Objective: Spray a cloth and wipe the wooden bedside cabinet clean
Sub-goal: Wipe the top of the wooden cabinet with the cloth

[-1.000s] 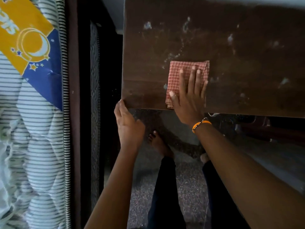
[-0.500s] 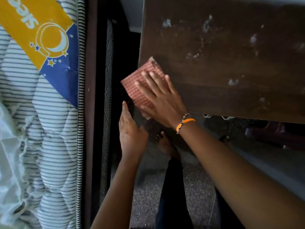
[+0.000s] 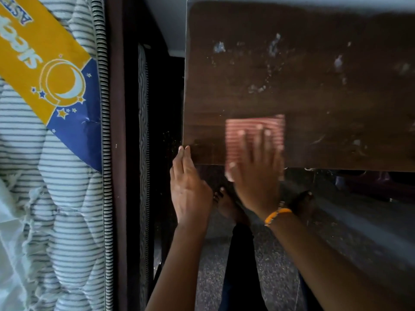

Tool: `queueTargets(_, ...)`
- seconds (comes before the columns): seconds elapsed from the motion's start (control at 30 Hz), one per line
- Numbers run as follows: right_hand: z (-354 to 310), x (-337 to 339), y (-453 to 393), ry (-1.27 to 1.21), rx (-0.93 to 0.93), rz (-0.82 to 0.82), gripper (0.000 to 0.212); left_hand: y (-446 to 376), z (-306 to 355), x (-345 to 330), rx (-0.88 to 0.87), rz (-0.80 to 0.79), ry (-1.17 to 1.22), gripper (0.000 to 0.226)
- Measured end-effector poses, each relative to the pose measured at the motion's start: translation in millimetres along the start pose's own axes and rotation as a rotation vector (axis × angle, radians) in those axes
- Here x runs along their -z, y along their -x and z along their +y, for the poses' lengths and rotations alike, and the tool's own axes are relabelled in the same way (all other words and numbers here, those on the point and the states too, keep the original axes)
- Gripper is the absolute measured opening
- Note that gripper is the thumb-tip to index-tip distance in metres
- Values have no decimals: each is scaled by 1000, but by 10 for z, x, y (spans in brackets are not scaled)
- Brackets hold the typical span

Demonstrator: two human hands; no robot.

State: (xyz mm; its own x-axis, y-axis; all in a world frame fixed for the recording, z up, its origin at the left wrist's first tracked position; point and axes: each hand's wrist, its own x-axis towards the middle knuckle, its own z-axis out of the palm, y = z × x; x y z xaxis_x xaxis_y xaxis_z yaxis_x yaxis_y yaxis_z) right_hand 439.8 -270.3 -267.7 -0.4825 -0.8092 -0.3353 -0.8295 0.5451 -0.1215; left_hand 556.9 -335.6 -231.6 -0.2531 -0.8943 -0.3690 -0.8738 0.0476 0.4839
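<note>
The red checked cloth (image 3: 254,129) is pressed flat by the right hand (image 3: 258,173), fingers straight, at the wooden bedside cabinet's (image 3: 314,97) near edge. The near-left corner is touched by the left hand (image 3: 188,187), fingers extended. Bare stained wood extends rightward.

Blur and cut-offs around the cabinet top

The right hand (image 3: 256,167) and cloth (image 3: 254,131) are smeared by motion — weave unreadable; the cabinet (image 3: 314,97) runs off the right edge; the mattress (image 3: 56,176) label lettering is cut off.
</note>
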Motion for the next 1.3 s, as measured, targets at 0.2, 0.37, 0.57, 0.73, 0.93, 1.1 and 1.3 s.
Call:
queueTargets(0.2, -538, 60, -676, -11, 452, 32, 58, 11, -12, 11, 15, 22, -270, 72)
queueTargets(0.37, -447, 299, -1416, 82, 494, 46, 63, -115, 123, -70, -107, -14, -474, 86)
queueTargets(0.57, 267, 473, -1623, 31, 156, 114, 63, -369, 429, -17, -265, -88, -587, 102)
queueTargets(0.73, 636, 372, -1070, -16, -150, 120, 64, -465, 437, 41, -290, -146, -604, 108)
queueTargets(0.93, 117, 272, -752, -39, 171, -12, 61, -454, 386, 7, -309, -80, -516, 100)
queueTargets(1.1, -253, 397, -1473, 7, 394, 15, 64, -499, 383, 26, -268, -93, -534, 107)
queueTargets(1.3, -573, 631, -2260, 36, 399, 24, 61, -397, 416, -6, -230, -123, -520, 108)
